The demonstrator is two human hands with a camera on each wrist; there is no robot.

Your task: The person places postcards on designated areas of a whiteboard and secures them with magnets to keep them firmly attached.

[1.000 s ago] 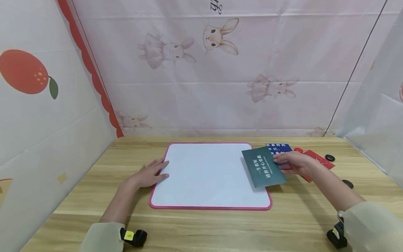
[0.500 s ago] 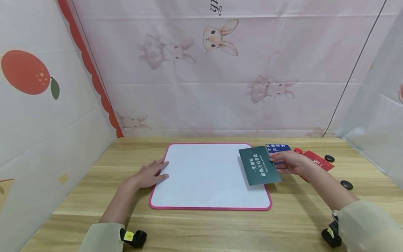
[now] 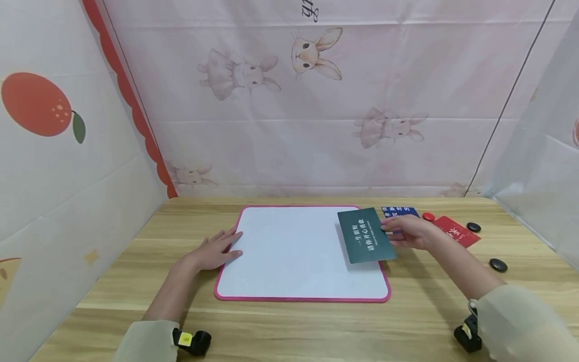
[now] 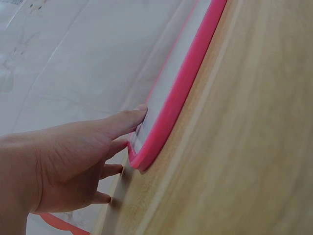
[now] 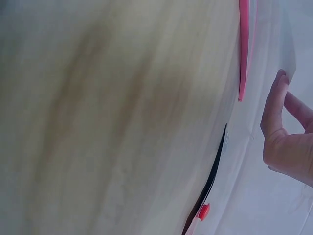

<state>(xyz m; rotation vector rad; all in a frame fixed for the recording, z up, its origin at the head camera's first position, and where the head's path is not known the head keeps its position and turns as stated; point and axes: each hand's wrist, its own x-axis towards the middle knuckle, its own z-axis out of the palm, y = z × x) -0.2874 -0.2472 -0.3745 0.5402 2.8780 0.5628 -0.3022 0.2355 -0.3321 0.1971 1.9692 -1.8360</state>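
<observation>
A person's right hand (image 3: 409, 232) pinches a dark green card (image 3: 366, 235) by its edge, fingers clamped, poised over the white board's (image 3: 289, 251) right side. The left hand (image 3: 212, 251), fingers flat and apart, steadies the board's pink rim on the wooden surface (image 3: 420, 311).

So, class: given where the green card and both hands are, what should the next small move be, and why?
Probably lower the green card flat onto the whiteboard: the right hand holds it over the board's right edge, while the left hand steadies the left edge.
</observation>
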